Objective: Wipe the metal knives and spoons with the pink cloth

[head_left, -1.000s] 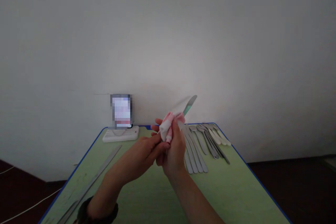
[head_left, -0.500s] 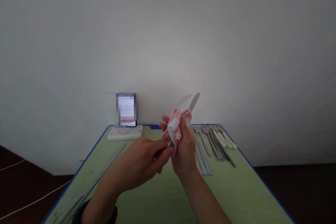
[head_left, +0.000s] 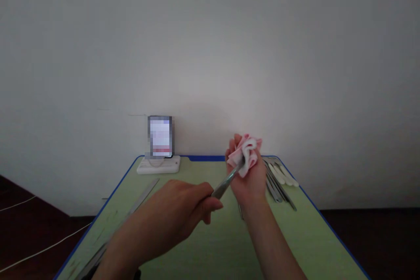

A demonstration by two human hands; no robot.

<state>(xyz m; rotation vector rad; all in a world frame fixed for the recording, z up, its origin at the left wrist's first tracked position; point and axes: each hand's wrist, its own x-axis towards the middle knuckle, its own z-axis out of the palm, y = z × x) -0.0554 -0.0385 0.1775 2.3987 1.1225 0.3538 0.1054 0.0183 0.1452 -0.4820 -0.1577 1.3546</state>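
Note:
My left hand (head_left: 185, 205) pinches the handle end of a metal table knife (head_left: 226, 183) over the middle of the table. The knife slants up to the right, and its far part disappears into a bunched pink and white cloth (head_left: 248, 155). Wrapped around that cloth, my right hand (head_left: 251, 181) has its palm turned up and its fingers curled at the back. The blade is hidden inside the folds.
Several metal spoons and other cutlery (head_left: 278, 190), plus pieces with cream handles (head_left: 284, 175), lie at the table's right. Long flat metal pieces (head_left: 144, 194) lie along the left. A phone (head_left: 160, 137) stands on a white base (head_left: 159, 165) at the back of the green table (head_left: 203, 249).
My right hand and the cloth have moved right, away from my left hand. More of the knife's handle side now shows between the hands, while the blade tip no longer sticks out.

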